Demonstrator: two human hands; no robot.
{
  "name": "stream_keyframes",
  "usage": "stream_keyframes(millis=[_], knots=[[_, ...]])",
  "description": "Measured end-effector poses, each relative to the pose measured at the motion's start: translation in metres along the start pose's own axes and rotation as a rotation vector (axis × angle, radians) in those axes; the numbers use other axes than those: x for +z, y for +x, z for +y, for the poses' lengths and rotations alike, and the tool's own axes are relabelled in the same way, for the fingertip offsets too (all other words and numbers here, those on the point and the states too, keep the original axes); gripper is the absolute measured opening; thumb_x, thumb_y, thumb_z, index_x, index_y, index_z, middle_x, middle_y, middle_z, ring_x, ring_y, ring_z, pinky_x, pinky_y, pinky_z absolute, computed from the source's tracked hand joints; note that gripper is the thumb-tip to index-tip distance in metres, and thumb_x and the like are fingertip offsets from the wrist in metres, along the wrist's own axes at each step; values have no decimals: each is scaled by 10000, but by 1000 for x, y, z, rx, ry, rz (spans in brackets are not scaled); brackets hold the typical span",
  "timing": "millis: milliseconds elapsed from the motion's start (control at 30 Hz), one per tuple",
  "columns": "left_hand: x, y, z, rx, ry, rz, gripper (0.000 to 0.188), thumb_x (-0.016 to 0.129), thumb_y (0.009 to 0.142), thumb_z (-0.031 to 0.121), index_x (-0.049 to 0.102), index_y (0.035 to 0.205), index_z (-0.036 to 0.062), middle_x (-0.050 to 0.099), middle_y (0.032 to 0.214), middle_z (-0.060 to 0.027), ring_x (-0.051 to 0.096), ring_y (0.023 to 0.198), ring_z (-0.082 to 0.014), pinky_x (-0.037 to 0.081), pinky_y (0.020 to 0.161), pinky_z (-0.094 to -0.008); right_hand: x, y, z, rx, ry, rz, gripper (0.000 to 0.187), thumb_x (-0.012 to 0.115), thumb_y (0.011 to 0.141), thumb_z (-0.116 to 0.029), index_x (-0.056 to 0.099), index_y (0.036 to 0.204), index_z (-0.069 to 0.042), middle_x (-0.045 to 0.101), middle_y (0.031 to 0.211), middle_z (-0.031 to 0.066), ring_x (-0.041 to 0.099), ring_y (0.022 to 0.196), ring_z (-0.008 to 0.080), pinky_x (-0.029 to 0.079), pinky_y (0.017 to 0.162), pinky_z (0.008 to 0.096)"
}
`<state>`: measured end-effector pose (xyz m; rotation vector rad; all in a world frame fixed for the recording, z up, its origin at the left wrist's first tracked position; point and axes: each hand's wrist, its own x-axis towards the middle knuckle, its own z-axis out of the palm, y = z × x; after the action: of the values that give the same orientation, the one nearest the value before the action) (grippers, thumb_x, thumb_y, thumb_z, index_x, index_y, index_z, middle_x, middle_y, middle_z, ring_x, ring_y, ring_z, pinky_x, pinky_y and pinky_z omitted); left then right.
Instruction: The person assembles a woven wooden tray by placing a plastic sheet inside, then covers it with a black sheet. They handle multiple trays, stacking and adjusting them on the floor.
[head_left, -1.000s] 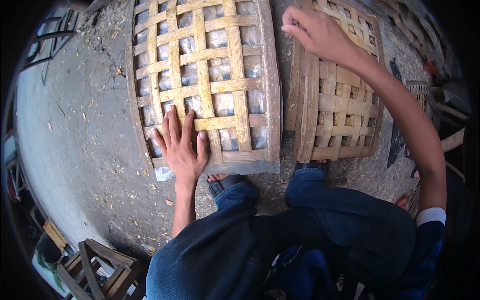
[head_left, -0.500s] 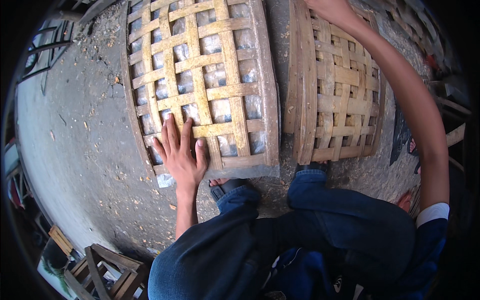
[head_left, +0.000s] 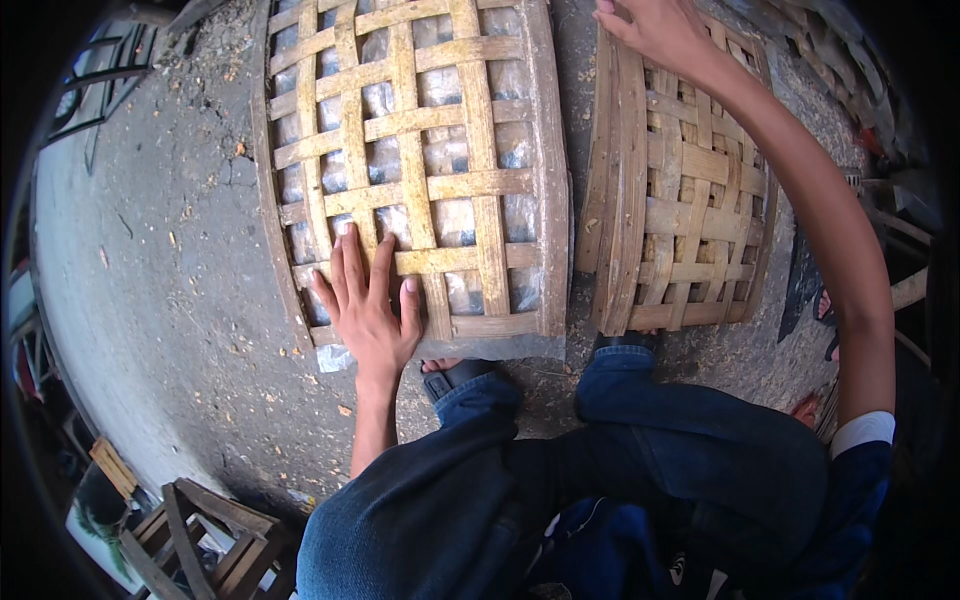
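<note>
A woven bamboo rack (head_left: 430, 185) in a wooden frame lies on the ground in front of me, with clear plastic sheeting under its slats. My left hand (head_left: 375, 315) rests on its near left part, fingers spread and palm down. To the right is a pile of similar woven bamboo racks (head_left: 700, 200) with thick wooden edges. Over the far end of that pile, my right hand (head_left: 660, 35) points its fingers leftward across the gap. The thumb and a fingertip show apart, with nothing visible between them; the top of the hand is cut off by the picture's edge.
My sandalled feet stand at the near ends of the racks. A slatted wooden stool or crate (head_left: 205, 540) stands at the lower left, on concrete ground (head_left: 180, 270) strewn with crumbs. More woven racks (head_left: 840, 70) lie at the far right. A metal frame (head_left: 110, 80) is at the upper left.
My right hand has come slightly lower into view, with its fingers now showing at the far end of the pile. The left hand stays flat on the rack. The view has shifted a little.
</note>
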<state>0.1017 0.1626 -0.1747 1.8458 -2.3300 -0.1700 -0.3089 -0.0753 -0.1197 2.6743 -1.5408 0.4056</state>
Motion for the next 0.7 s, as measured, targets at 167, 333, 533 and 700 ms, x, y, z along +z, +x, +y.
stream_keyframes(millis=[167,333,533,700], knots=[[-3,-2,-1,-10,6,-2,516,432,1046,468,596,1437,175,395,1627,-159,327,1519,-351,80,1252,-551,12,-2,-5,103,-73,-54,122,586,876,-123,666,918,-41,677,987,157,661,969,381,544,842,494],[-1,0,0,-2,-4,0,517,430,1046,470,597,1435,173,394,1626,-163,329,1517,-354,81,1252,-552,6,0,6,180,-21,-50,196,530,923,-174,675,944,-44,707,917,208,686,868,415,551,807,538],[-1,-1,0,-5,3,2,512,435,1044,464,598,1434,174,393,1628,-158,329,1516,-352,81,1253,-552,-11,17,4,429,-206,-470,213,516,945,-208,669,921,-61,716,865,203,692,814,418,546,746,531],[0,1,1,3,-2,7,501,456,1035,443,598,1434,175,394,1629,-155,332,1515,-349,83,1253,-552,7,2,14,112,32,-14,225,567,940,-256,672,917,-59,714,870,194,688,815,411,549,749,512]])
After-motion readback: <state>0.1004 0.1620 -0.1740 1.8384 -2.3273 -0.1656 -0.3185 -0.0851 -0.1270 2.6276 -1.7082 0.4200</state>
